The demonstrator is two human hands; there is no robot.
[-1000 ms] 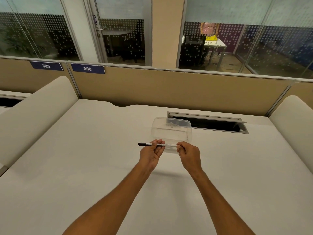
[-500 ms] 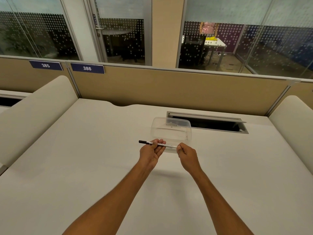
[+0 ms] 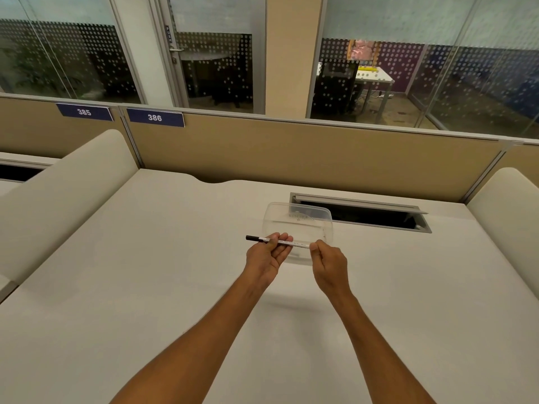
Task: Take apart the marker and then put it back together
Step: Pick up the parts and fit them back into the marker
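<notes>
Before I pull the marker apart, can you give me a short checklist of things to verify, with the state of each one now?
1. Left hand holds the marker near the black end: ok.
2. Right hand pinches the other end of the white barrel: ok.
3. Marker is lifted above the desk, not resting on it: ok.
4. Clear container sits just behind the hands, ready for loose parts: ok.
5. Open slot in the desk lies close behind the container, so small parts could fall in: not ok.
6. Which end comes off, and whether it is already loose: cannot tell.

marker (image 3: pixel 287 242) print too small, right end hidden in right hand (image 3: pixel 328 265)
</notes>
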